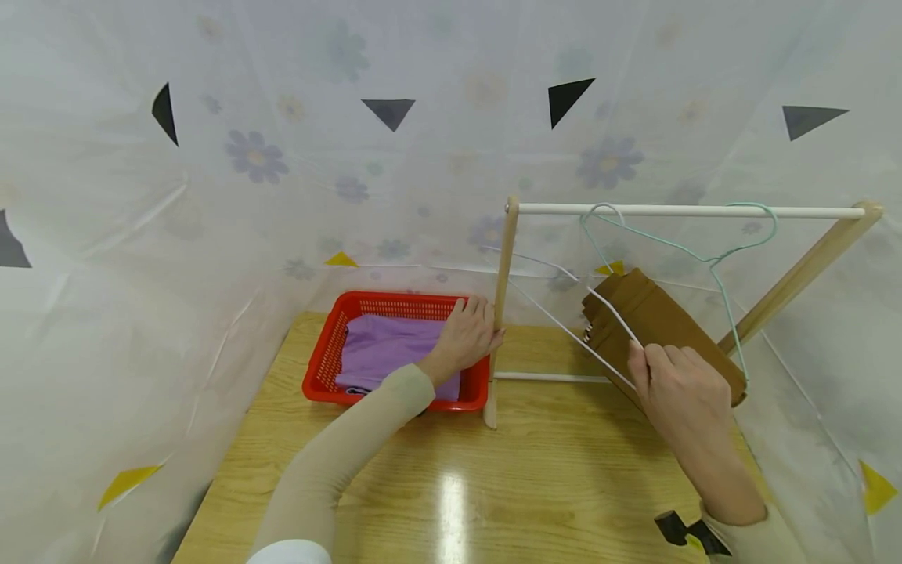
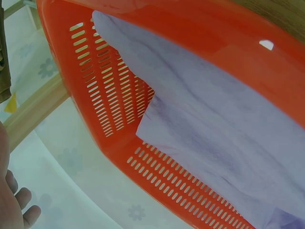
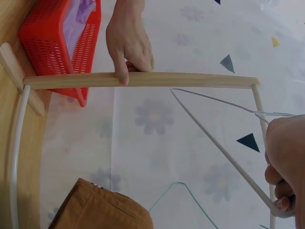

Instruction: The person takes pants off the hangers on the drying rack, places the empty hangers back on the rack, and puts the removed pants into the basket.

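In the head view my left hand [image 1: 465, 333] holds the near wooden post [image 1: 506, 266] of a small clothes rack, above the basket's right end. The right wrist view shows that thumb across the post, with the other fingers partly hidden behind it. My right hand [image 1: 687, 395] grips one end of a bare white wire hanger [image 1: 553, 319]. This hanger slants below the rack's white rail [image 1: 676, 210]; whether its hook sits over the rail I cannot tell. Behind the right hand, a folded brown garment [image 1: 655, 325] hangs on a mint-green hanger [image 1: 719, 258] hooked on the rail.
A red perforated basket [image 1: 324, 360] holding a folded purple cloth [image 1: 395, 341] stands left of the rack on the wooden table [image 1: 437, 478]. The rack's far post [image 1: 796, 282] rises at the right. Patterned white sheeting surrounds the table at the back and sides.
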The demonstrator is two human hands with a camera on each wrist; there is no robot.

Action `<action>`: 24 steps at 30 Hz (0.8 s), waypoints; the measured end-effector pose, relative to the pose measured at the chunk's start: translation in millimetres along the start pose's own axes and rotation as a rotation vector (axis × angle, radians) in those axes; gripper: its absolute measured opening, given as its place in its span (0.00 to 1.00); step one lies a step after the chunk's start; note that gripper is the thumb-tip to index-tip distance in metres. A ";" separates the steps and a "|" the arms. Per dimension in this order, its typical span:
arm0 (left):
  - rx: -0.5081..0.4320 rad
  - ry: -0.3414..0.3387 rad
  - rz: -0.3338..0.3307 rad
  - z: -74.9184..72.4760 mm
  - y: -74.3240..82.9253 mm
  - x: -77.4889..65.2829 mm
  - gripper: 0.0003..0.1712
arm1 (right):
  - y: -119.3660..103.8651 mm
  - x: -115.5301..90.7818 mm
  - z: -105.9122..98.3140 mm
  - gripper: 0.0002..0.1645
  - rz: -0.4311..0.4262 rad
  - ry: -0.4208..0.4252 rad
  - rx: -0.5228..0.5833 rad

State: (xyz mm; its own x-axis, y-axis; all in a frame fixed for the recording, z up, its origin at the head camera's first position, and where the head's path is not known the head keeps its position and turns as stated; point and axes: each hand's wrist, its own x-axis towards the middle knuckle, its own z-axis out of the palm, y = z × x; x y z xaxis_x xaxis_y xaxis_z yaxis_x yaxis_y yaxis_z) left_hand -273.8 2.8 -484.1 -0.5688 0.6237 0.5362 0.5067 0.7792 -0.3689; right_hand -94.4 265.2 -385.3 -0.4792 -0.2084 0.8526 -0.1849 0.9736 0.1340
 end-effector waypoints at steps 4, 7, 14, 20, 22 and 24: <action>0.012 -0.010 0.002 -0.5 0.3 -0.2 0.24 | -1.1 6.0 4.2 0.30 0.006 0.007 0.007; 0.011 -0.001 0.002 -0.2 0.3 -0.4 0.25 | -1.7 10.6 7.2 0.30 0.004 0.008 0.012; -0.001 0.028 -0.002 0.3 -0.1 -0.4 0.24 | -1.6 16.3 17.9 0.29 -0.007 0.020 0.016; -0.003 0.027 -0.003 0.8 0.5 -0.3 0.24 | -2.3 18.2 24.2 0.29 0.014 -0.010 0.021; 0.001 0.026 -0.002 1.3 0.4 -0.4 0.24 | -2.6 18.9 25.3 0.30 0.023 -0.021 0.025; -0.001 0.023 -0.002 1.1 0.2 -0.5 0.24 | -2.9 20.0 26.4 0.30 0.030 -0.029 0.028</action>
State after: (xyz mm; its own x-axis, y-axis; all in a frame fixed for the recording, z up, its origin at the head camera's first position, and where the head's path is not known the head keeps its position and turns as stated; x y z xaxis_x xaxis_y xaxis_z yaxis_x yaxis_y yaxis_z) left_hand -274.2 2.7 -485.2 -0.5544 0.6207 0.5544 0.5060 0.7803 -0.3675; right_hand -126.1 255.7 -381.9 -0.5092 -0.1821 0.8412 -0.1940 0.9765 0.0939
